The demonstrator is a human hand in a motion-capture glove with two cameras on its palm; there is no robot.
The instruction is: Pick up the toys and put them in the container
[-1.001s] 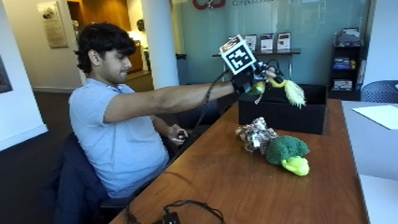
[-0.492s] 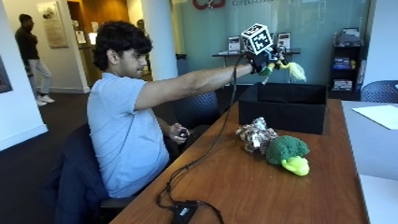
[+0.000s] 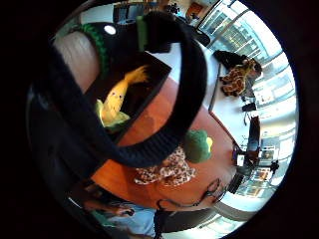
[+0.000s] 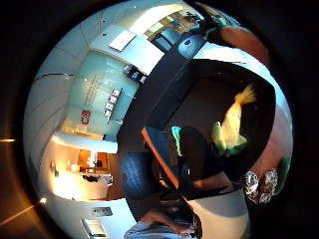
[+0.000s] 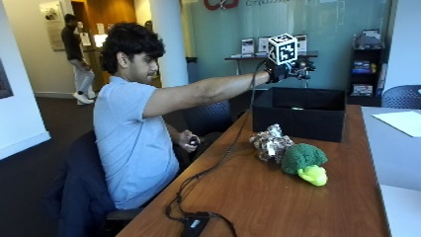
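Note:
My gloved right hand [image 5: 293, 69] hovers above the black container [image 5: 299, 123] at the far end of the table, fingers spread and holding nothing. In both palm views a yellow and green plush toy [image 3: 113, 102] [image 4: 230, 124] lies inside the container [image 3: 162, 82] [image 4: 199, 102], below the hand. A spotted brown plush [image 5: 270, 142] [image 3: 167, 172] and a green broccoli plush [image 5: 304, 159] [image 3: 197, 145] lie side by side on the wooden table [image 5: 263, 197], just in front of the container.
A cable runs down the table to a small black device [image 5: 194, 224] at its near edge. A white sheet [image 5: 401, 121] lies on the adjoining table to the right. The person's bare left hand [image 5: 192, 141] holds a small black object beside the table.
The yellow and green toy was in the gloved hand above the container; now the hand holds nothing and the toy lies inside the container. The outside camera has shifted too.

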